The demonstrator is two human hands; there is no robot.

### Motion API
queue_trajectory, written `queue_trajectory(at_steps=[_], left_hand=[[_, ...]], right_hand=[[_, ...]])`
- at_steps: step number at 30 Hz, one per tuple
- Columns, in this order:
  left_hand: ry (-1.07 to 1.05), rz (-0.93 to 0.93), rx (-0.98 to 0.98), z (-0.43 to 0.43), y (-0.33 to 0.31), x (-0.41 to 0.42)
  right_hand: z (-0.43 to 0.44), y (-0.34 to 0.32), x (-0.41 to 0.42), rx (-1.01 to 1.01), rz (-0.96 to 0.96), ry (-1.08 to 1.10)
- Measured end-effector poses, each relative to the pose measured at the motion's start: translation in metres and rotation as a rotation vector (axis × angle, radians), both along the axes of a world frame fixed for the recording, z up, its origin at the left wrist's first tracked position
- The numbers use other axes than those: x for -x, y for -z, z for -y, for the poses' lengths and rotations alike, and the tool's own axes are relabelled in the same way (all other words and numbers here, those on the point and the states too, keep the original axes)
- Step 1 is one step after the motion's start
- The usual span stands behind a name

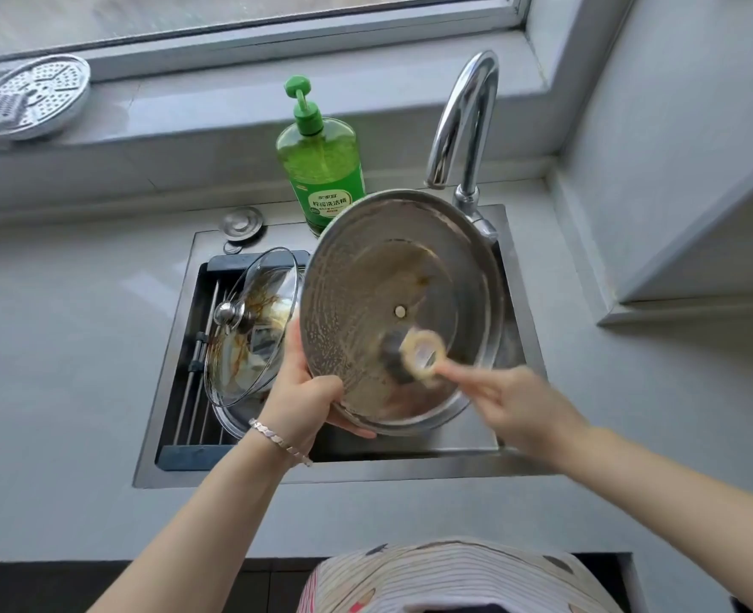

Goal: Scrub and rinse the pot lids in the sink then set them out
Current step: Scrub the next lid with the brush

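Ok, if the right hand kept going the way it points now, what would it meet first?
Likely the inner face of the round stainless-steel pot lid, just past the blurred round scrubber the right hand holds; depth unclear.

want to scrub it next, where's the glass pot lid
In the head view the clear glass pot lid leans tilted in the left half of the steel sink, over the dark drain rack, just left of the round steel lid.
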State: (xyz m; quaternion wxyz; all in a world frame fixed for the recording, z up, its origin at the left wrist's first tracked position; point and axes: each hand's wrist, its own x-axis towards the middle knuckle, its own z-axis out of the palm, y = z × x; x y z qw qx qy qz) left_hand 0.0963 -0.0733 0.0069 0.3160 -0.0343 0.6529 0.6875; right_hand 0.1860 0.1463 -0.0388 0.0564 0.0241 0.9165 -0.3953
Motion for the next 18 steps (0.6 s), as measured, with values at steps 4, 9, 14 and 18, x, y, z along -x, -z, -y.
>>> queue_trajectory(at_steps=[4,9,14,18], left_hand=[[-0.030,-0.064,0.020,-0.004,-0.004,0.002],[-0.024,0.006,-0.007,-0.001,-0.007,-0.007],[-0.123,0.001,-0.025,-0.007,-0.004,-0.007],[-0.168,-0.030,0.011,-0.004,-0.010,-0.003]], right_hand=[[0.011,0.003,-0.006,0.017,0.021,-0.022],[0.000,0.003,-0.003,0.055,0.003,0.086],[0.023,-0.002,-0.013,0.107,0.089,-0.083],[-0.003,0.009,0.002,0.068,0.118,0.078]])
